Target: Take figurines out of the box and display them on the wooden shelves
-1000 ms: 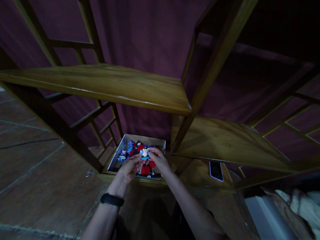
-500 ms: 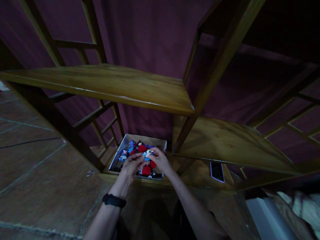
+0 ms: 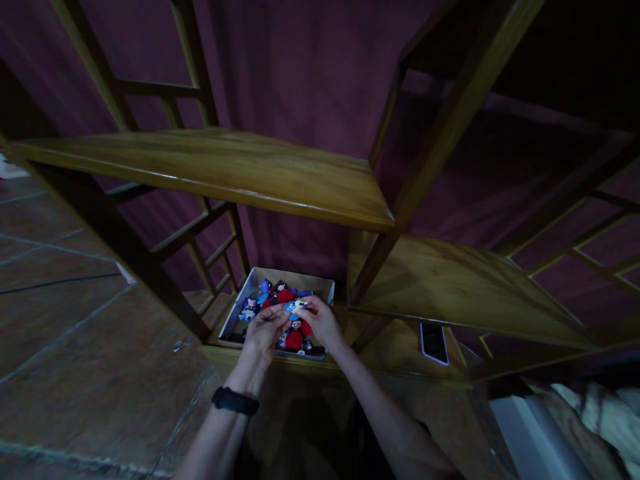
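Note:
Above an open box (image 3: 231, 325) of small toy figures, my left hand (image 3: 267, 327) and my right hand (image 3: 320, 319) pinch one small blue-and-white toy figure (image 3: 295, 307) between them. The left fingers grip its left side, the right fingers its right side. In the box lie several more figures: a blue-and-pink one (image 3: 249, 308) at the left, a purple-blue one (image 3: 265, 287) at the back, and some with red round parts (image 3: 293, 341). My hands hide part of the box's contents. A dark band (image 3: 235, 401) circles my left wrist.
The box stands on the low board of a wooden shelf unit, under a higher shelf (image 3: 225, 163). A slanting post (image 3: 415, 180) rises to the right. On the low board at the right lies a phone (image 3: 434, 343). A purple curtain (image 3: 300, 80) hangs behind.
The toy figure has turned slightly between my fingers and shows more blue on its left. My left forearm has shifted a little to the right.

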